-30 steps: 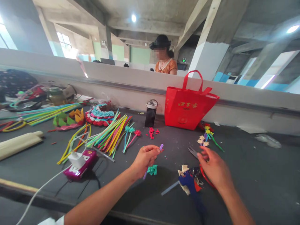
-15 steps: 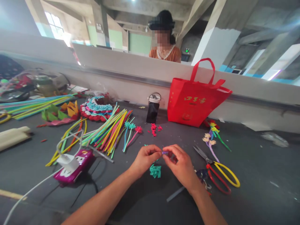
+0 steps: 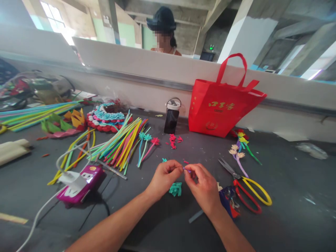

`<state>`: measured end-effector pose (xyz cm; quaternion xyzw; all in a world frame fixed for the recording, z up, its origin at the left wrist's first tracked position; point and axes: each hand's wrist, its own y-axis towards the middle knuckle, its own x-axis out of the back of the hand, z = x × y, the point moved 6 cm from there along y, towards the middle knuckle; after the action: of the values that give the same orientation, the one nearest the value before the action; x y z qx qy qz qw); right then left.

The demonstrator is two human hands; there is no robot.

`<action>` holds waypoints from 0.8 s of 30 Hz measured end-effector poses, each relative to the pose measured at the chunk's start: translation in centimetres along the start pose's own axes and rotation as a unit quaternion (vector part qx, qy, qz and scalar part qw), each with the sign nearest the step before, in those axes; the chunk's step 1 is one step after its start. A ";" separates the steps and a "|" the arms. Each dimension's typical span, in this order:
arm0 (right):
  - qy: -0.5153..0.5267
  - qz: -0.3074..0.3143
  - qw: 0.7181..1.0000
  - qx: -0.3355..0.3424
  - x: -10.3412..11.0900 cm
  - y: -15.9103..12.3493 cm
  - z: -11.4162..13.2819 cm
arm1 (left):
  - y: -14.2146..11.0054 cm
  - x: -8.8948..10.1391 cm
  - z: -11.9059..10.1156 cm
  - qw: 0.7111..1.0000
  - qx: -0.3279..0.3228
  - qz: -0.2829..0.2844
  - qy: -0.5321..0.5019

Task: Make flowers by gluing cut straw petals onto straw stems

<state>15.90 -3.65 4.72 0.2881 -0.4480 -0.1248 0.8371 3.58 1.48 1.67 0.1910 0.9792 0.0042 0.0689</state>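
Observation:
My left hand (image 3: 165, 176) and my right hand (image 3: 203, 187) meet over the dark table, fingertips pinched together on a small purple straw piece (image 3: 186, 169). Just below the hands lies a teal cut straw bit (image 3: 175, 189). Scissors with red and yellow handles (image 3: 246, 189) lie open to the right of my right hand. A blue and red bundle (image 3: 229, 201) sits beside my right wrist. A spread of colourful straws (image 3: 123, 143) lies to the left.
A red tote bag (image 3: 222, 105) and a dark bottle (image 3: 171, 117) stand at the back wall. A magenta device (image 3: 80, 183) with a white cable sits at left. Straw flowers (image 3: 240, 148) lie right of centre. A person in a hat stands behind the divider.
My right hand left the scissors on the table and came over to join my left hand on the purple straw piece. The view has shifted slightly.

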 end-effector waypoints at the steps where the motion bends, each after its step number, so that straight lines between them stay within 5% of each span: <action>1: 0.011 0.004 1.000 -0.005 0.1 0.0 -0.1 | 0.0 0.0 -0.2 1.000 0.000 0.001 -0.009; 14: 0.056 -0.005 0.998 0.007 0.7 0.3 0.0 | -0.1 -0.3 -0.4 0.999 0.003 0.024 -0.023; 24: 0.079 0.035 0.996 -0.019 0.6 0.2 0.0 | -0.4 -0.8 0.2 0.988 0.089 0.059 -0.113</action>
<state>16.21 -3.78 5.20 0.2654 -0.3880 -0.0807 0.8790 4.15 0.80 1.61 0.2530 0.9486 -0.1002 0.1616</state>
